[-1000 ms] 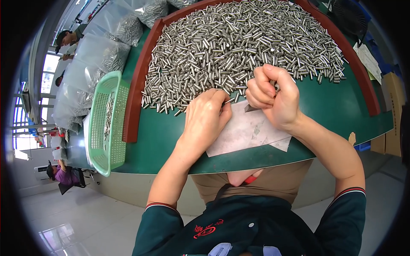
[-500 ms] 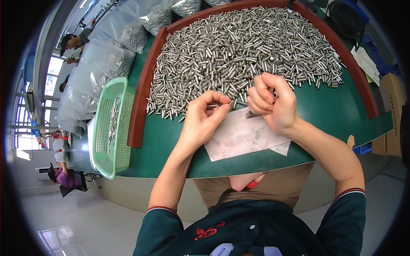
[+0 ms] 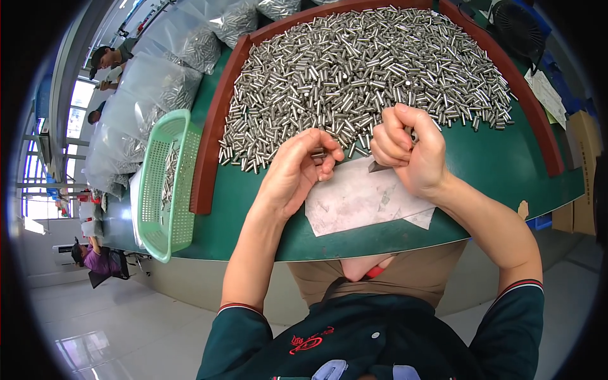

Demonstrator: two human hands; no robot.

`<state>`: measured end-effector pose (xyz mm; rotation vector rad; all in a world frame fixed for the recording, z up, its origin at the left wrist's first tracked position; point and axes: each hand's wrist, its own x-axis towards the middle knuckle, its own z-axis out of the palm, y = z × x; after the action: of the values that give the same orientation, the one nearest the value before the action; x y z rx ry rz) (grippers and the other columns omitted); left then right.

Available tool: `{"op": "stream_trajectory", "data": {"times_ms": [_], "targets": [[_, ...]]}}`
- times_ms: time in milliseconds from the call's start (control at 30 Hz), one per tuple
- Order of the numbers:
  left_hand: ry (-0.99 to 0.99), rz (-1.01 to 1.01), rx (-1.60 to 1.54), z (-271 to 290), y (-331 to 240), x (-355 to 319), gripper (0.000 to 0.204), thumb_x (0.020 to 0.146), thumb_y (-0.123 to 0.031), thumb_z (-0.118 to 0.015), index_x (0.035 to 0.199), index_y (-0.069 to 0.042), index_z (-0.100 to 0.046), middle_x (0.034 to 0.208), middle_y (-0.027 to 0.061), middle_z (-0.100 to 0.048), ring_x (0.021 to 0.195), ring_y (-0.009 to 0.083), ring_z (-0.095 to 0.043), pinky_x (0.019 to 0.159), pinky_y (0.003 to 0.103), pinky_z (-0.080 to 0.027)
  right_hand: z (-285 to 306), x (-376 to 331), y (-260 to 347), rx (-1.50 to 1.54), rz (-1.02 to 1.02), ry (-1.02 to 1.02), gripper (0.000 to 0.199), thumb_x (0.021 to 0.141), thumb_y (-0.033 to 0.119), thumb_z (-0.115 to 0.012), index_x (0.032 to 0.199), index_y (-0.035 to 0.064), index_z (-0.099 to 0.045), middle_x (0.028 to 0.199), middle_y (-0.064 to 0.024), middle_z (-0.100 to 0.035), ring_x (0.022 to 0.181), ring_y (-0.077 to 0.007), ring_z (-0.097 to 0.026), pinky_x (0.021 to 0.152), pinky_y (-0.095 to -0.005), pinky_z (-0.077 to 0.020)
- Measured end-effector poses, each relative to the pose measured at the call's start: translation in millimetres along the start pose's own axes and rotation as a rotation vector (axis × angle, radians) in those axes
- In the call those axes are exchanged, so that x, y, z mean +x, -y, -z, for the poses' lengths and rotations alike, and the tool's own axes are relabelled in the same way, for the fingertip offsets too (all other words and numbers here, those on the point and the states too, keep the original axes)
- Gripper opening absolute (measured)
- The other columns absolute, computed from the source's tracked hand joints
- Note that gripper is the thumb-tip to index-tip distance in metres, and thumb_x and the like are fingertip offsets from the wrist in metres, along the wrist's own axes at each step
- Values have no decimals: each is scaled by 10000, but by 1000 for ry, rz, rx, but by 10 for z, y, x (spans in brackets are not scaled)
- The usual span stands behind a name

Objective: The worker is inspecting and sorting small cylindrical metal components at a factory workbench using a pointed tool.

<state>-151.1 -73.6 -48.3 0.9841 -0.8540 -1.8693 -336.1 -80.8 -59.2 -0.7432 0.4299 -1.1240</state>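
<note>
Many short, shiny metal pins [image 3: 354, 69] lie heaped on the green table in front of me. At the heap's near edge, my left hand [image 3: 294, 168] is curled with its palm turned inward. Its fingers bend over, and whatever they hold is hidden. To its right, my right hand [image 3: 408, 149] is closed in a fist. A dark grey flat piece [image 3: 375, 167] sticks out from under that fist; the rest of it is covered by the fingers. Below both hands a smudged white sheet [image 3: 354, 199] lies on the table.
A dark red raised border [image 3: 218, 139] curves round the heap. Left of it stands a green perforated basket [image 3: 145, 196] with some pins inside. Clear plastic bags [image 3: 149, 95] of pins line the far left. A black fan [image 3: 516, 28] and cardboard [image 3: 584, 164] are at the right. Other people sit farther left.
My left hand has turned and its thumb has come away from its earlier pinch; more of the palm shows. My right hand stays closed in nearly the same place.
</note>
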Motion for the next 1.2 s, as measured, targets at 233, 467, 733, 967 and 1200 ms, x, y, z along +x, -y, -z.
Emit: {"op": "stream_trajectory", "data": {"times_ms": [233, 467, 733, 967, 1200], "targets": [[-195, -600, 1278, -156, 182, 25, 91, 700, -12, -606, 791, -16, -606, 508, 38, -442, 430, 102, -389, 418, 248, -332, 5, 7, -11, 38, 16, 11, 371, 857, 222, -321, 505, 112, -278, 419, 28, -249, 383, -65, -183, 383, -234, -148], [-2, -762, 1449, -140, 222, 125, 130, 685, -30, -625, 815, -40, -614, 576, 69, -494, 491, 197, -484, 465, 315, -393, -9, -1, 6, 22, 28, 22, 372, 859, 225, -321, 507, 112, -280, 421, 26, -252, 382, -64, -186, 379, -232, -150], [132, -943, 1544, -99, 238, 207, 104, 707, -38, -615, 797, -15, -568, 600, 49, -480, 551, 204, -503, 484, 333, -398, -2, 13, -1, 26, 25, 13, 374, 859, 224, -322, 505, 111, -279, 419, 24, -254, 378, -65, -187, 371, -231, -146], [-17, -120, -10, -6, 56, 109, 94, 866, -132, -494, 845, -41, -508, 683, 36, -512, 468, 22, -289, 442, 147, -261, 1, 0, -5, 20, 24, 9, 382, 864, 228, -326, 504, 108, -277, 418, 23, -248, 375, -68, -185, 375, -236, -148], [18, -39, -86, 48, 50, 83, 127, 809, -31, -536, 935, -19, -547, 793, 102, -597, 497, 32, -348, 460, 165, -301, 11, 0, -9, 25, 20, 9, 377, 864, 223, -327, 509, 105, -280, 417, 25, -247, 372, -66, -187, 373, -234, -150]]}}
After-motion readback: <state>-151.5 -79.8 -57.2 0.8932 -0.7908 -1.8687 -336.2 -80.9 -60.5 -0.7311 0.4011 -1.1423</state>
